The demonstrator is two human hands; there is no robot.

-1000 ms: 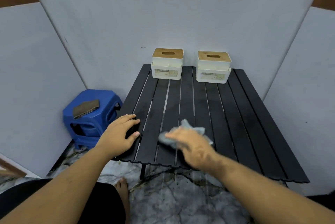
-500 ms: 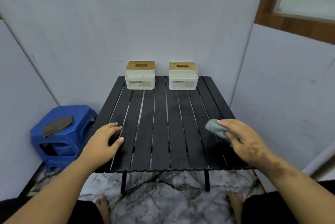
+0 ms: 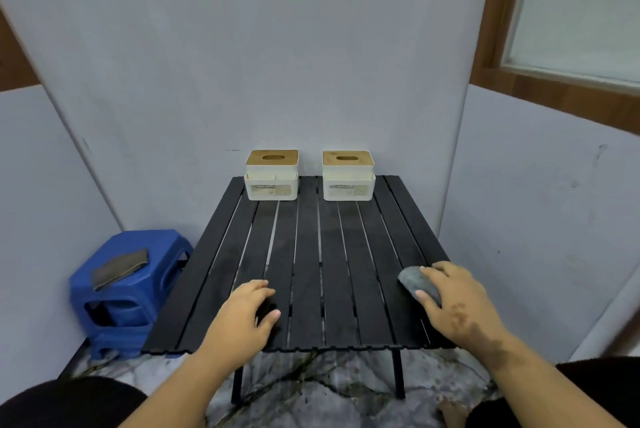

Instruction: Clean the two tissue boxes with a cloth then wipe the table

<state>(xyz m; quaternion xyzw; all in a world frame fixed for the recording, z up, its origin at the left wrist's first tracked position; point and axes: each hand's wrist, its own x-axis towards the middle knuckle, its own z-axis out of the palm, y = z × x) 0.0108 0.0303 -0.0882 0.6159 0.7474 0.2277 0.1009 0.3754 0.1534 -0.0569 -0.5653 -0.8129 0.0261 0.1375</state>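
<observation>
1. Against the pale grey panels [image 3: 311, 47] at the back and sides: black slatted table [image 3: 308, 254], low, on thin black legs, standing on a marbled floor [image 3: 311, 389]. Long slats run from the near edge to the far edge.
2. Upper right corner: window [image 3: 575, 12] with a brown wooden frame and frosted pane.
3. Left of the table, on the floor: blue plastic stool [image 3: 131, 292], close beside the table's left edge. A folded dark grey cloth [image 3: 119, 268] lies on its seat.
4. Far edge of the table, left position: left tissue box [image 3: 272, 175], white body, wooden lid with an oval slot, upright, a label on its front face.
5. Far edge of the table, right position: right tissue box [image 3: 348, 175], same make, upright, set apart from the first with a gap of bare slats between.
6. Near right corner of the table: right hand [image 3: 457, 303], fingers and thumb curled round the cleaning cloth and pressing it onto the slats.
7. Near edge of the table, left of centre: left hand [image 3: 247, 315], palm down, fingers loosely bent, resting on the slats and holding nothing.
8. Under the right hand: cleaning cloth [image 3: 417, 284], grey, bunched into a wad, touching the tabletop, well apart from both boxes.
</observation>
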